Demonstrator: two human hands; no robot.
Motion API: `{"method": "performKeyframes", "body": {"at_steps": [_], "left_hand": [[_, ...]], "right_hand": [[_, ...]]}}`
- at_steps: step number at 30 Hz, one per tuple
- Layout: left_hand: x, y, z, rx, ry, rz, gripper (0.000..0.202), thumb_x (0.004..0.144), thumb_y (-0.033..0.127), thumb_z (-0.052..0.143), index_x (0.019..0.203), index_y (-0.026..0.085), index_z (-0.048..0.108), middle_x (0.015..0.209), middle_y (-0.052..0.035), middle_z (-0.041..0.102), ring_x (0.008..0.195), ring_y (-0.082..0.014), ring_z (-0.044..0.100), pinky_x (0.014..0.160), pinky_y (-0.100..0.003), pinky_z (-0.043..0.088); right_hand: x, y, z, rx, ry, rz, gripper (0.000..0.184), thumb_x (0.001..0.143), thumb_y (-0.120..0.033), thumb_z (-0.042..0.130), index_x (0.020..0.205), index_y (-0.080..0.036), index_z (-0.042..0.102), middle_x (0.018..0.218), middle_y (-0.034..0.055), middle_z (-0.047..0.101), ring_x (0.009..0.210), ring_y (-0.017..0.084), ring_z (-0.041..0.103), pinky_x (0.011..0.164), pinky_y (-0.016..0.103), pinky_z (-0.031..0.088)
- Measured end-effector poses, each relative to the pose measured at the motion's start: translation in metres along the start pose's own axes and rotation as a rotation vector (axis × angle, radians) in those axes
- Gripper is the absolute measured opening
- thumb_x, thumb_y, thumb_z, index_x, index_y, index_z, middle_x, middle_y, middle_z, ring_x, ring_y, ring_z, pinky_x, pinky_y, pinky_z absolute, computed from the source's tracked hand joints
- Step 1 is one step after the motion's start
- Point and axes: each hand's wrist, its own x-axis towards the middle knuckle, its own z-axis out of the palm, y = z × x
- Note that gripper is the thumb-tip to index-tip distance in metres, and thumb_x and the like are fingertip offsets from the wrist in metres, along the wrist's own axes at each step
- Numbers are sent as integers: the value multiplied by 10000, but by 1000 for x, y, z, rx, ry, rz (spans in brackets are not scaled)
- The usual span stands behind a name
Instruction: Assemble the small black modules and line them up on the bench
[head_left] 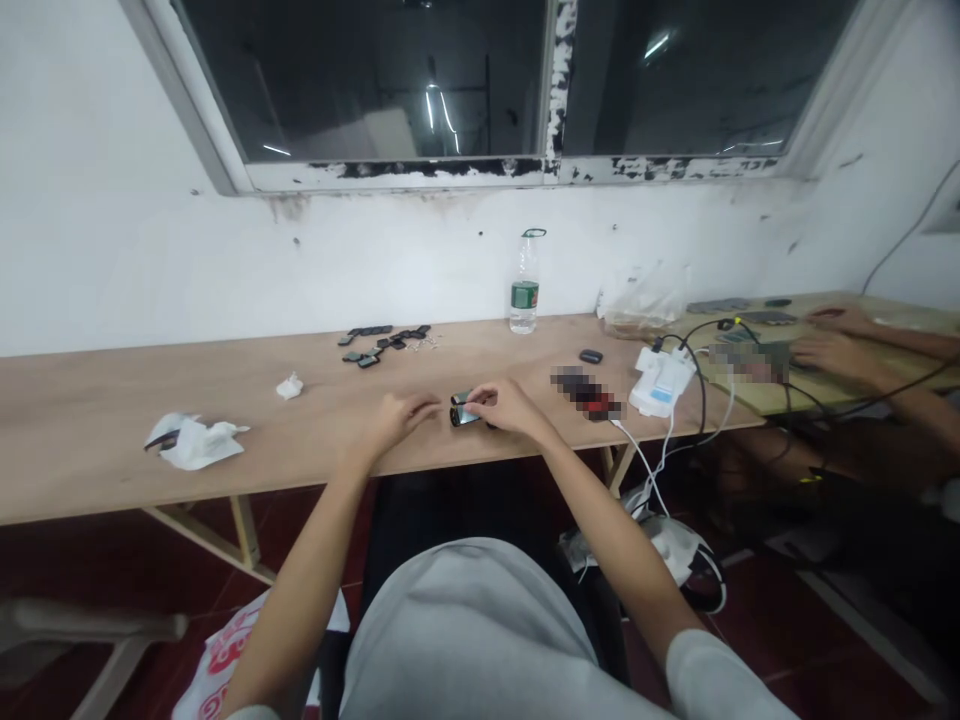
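Right hand [512, 407] pinching a small dark gadget [465, 412] by its right end, grip narrow and closed on it, pressed low against the tabletop [105, 420], likely to keep it from sliding. Left hand [396, 417] just beside the gadget's other end, fingers curled, touching or not cannot be told. Beyond the grip, scattered dark parts [382, 343] and a water bottle [524, 283]. Far left of it, crumpled paper [196, 441]. Right of it, a white charger [661, 381] and another person's hands [836, 340].
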Motion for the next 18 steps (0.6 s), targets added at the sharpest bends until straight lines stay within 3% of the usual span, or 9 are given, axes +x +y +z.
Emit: {"method": "performKeyframes", "body": {"at_steps": [5,9,13,18], "left_hand": [[-3,-39,-2,-48,-72,-179,248,875,388,591,937,201,742,967,-80,779,886,-267,718,807,-343,539],[-8,-65,13,-185,-81,-326,317,771,335,656,1039,184,731,957,-86,776,867,-273,717,785,-359,565],[-11,-78,29,-284,-69,-329,411,800,363,642,1155,167,711,1073,-107,765,949,-274,713,862,-382,561],[-13,-79,31,-319,-128,-305,452,852,405,619,1242,187,685,1184,-101,739,1033,-281,700,908,-385,545]], "right_hand": [[0,4,1,-174,-9,15,96,769,-247,754,808,-161,771,751,55,749,663,162,651,608,247,445],[-1,3,2,-282,-8,27,85,769,-260,766,742,-179,766,745,65,751,692,186,661,617,261,443],[-3,3,4,-322,-52,17,140,798,-286,751,700,-189,776,730,66,752,661,183,650,611,269,422],[-2,5,6,-377,-65,-12,156,829,-303,729,753,-183,793,735,71,744,654,187,634,634,281,410]]}}
